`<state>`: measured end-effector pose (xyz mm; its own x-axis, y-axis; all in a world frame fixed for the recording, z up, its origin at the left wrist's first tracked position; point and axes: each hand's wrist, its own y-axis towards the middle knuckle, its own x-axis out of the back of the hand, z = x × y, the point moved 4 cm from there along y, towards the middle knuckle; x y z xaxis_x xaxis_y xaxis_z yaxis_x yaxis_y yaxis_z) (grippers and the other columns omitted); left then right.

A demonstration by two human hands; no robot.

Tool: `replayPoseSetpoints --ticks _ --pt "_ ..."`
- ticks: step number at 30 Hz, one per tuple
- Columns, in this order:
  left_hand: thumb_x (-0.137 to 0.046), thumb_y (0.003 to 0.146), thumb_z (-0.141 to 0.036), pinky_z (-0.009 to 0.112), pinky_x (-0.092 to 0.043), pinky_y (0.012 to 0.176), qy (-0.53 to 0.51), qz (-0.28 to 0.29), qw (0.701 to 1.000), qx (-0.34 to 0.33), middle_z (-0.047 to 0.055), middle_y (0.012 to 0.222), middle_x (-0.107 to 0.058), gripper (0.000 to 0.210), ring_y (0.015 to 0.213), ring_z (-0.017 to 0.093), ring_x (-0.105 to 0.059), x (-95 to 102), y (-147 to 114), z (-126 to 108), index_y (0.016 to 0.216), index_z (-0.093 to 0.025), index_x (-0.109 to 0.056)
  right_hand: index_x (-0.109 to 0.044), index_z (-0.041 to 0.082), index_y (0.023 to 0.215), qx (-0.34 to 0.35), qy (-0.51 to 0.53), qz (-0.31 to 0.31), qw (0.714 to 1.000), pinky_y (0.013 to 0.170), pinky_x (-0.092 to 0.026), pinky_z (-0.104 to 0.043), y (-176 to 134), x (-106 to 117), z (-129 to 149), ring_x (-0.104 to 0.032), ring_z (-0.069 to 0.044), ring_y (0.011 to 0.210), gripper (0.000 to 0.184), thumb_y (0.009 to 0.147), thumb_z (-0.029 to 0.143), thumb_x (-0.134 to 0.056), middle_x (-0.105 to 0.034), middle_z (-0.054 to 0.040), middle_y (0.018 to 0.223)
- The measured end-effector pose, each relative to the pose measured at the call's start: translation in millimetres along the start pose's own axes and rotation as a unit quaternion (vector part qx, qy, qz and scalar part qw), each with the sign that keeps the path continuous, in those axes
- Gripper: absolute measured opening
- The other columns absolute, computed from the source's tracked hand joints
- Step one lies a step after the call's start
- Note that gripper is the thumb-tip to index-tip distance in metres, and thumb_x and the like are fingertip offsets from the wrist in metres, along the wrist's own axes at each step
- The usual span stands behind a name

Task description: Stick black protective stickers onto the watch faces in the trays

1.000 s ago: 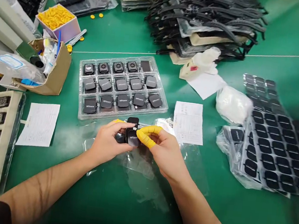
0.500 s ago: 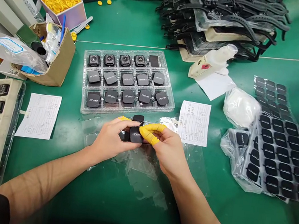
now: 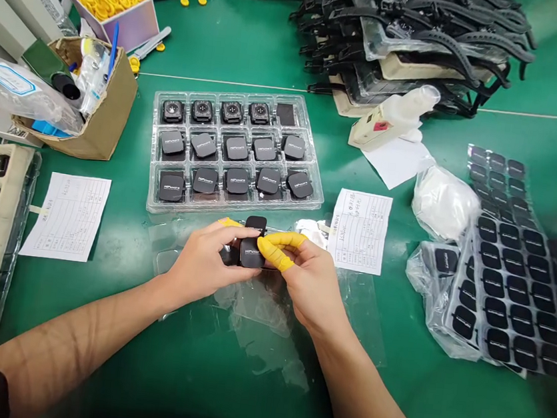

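My left hand and my right hand meet over the green table, both gripping a small black watch body with white lettering on its film. Yellow finger cots cover the thumb and forefinger of my right hand, and one shows on my left fingertip. A second black piece lies just beyond the fingers. Behind it stands a clear plastic tray with rows of black watch bodies, several of them face up in the back row. Loose clear films lie under my hands.
A sheet of black stickers in plastic lies at the right, a paper slip beside the tray, another slip at the left. A beige tray of watch faces sits far left, a cardboard box and black straps behind.
The hands stay together on the watch body, which has been turned flatter between the fingers. The view has shifted slightly, so the table things sit a little lower and to the left.
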<state>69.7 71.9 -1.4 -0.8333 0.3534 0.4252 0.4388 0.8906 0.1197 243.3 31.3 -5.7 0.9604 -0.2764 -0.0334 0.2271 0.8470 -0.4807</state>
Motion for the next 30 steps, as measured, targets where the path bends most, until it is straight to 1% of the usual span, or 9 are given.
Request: replayPoseSetpoints --ticks 9,13,16,21,24,26,28,29,30 --pt "-0.094 0.075 -0.023 0.037 -0.065 0.093 0.004 0.003 1.000 -0.001 0.005 0.115 -0.084 0.051 0.103 0.024 -0.078 0.2 -0.8 1.3 0.124 -0.023 -0.079 -0.079 0.025 0.079 -0.001 0.009 -0.004 1.000 0.073 -0.061 -0.039 0.8 -0.8 -0.7 -0.070 -0.023 0.080 0.044 0.059 0.058 -0.099 -0.077 -0.0055 0.086" --pt "-0.094 0.076 -0.023 0.037 -0.065 0.092 0.008 0.006 1.000 0.008 0.006 0.115 -0.083 0.051 0.103 0.024 -0.078 0.5 -0.9 0.0 0.124 -0.023 -0.079 -0.078 0.023 0.079 -0.006 0.018 -0.003 1.000 0.074 -0.061 -0.038 0.4 -1.5 -1.4 -0.070 -0.021 0.079 0.049 0.055 0.059 -0.101 -0.077 -0.0052 0.086" --pt "-0.094 0.076 -0.023 0.038 -0.065 0.094 0.011 0.011 1.000 0.012 0.006 0.115 -0.083 0.051 0.104 0.025 -0.078 0.1 -0.9 -0.1 0.124 -0.023 -0.078 -0.078 0.023 0.080 -0.005 0.011 -0.005 1.000 0.075 -0.061 -0.038 0.9 -1.2 -2.2 -0.070 -0.021 0.080 0.053 0.054 0.064 -0.101 -0.077 -0.0056 0.086" --pt "-0.094 0.076 -0.022 0.037 -0.065 0.093 0.013 0.011 1.000 0.005 0.006 0.116 -0.083 0.051 0.105 0.024 -0.077 0.9 -0.3 -2.2 0.124 -0.021 -0.077 -0.075 0.023 0.082 0.006 -0.011 0.003 1.000 0.074 -0.063 -0.038 0.9 -0.6 -2.7 -0.072 -0.022 0.081 0.053 0.057 0.064 -0.099 -0.076 -0.0058 0.087" --pt "-0.093 0.076 -0.020 0.038 -0.064 0.096 0.016 0.018 1.000 0.012 0.008 0.118 -0.082 0.049 0.108 0.024 -0.076 2.1 -0.3 -5.4 0.123 -0.020 -0.077 -0.073 0.025 0.097 0.031 -0.054 -0.018 0.998 0.071 -0.065 -0.038 -2.8 2.5 1.0 -0.073 -0.021 0.078 0.053 0.062 0.056 -0.098 -0.076 -0.0056 0.098" --pt "-0.092 0.076 -0.017 0.037 -0.064 0.095 0.014 0.020 0.999 0.025 0.007 0.117 -0.082 0.048 0.107 0.024 -0.077 2.9 -0.7 -6.7 0.122 -0.020 -0.077 -0.069 0.028 0.113 0.048 -0.084 -0.024 0.995 0.069 -0.066 -0.037 -5.8 3.6 3.6 -0.074 -0.020 0.076 0.062 0.063 0.051 -0.099 -0.075 -0.0049 0.109" --pt "-0.091 0.074 -0.012 0.035 -0.065 0.089 0.013 0.024 0.999 0.029 0.006 0.113 -0.082 0.050 0.102 0.023 -0.077 3.2 -1.2 -7.3 0.121 -0.021 -0.077 -0.064 0.032 0.124 0.049 -0.111 0.009 0.993 0.068 -0.067 -0.039 -7.2 1.1 3.0 -0.075 -0.021 0.074 0.075 0.061 0.047 -0.100 -0.075 -0.0028 0.105" --pt "-0.090 0.073 -0.011 0.034 -0.065 0.086 0.015 0.025 0.999 0.028 0.005 0.111 -0.082 0.050 0.099 0.022 -0.077 3.2 -1.3 -7.3 0.120 -0.021 -0.077 -0.062 0.032 0.128 0.047 -0.125 0.031 0.991 0.068 -0.067 -0.040 -7.0 -0.8 1.7 -0.076 -0.023 0.074 0.078 0.061 0.047 -0.100 -0.075 -0.0016 0.098" --pt "-0.089 0.072 -0.010 0.034 -0.065 0.084 0.018 0.025 0.999 0.025 0.005 0.109 -0.082 0.050 0.096 0.022 -0.077 3.2 -1.3 -7.1 0.120 -0.021 -0.078 -0.062 0.032 0.128 0.052 -0.139 0.046 0.988 0.069 -0.068 -0.042 -6.2 -2.4 0.6 -0.076 -0.024 0.075 0.074 0.066 0.049 -0.098 -0.075 -0.0014 0.094"
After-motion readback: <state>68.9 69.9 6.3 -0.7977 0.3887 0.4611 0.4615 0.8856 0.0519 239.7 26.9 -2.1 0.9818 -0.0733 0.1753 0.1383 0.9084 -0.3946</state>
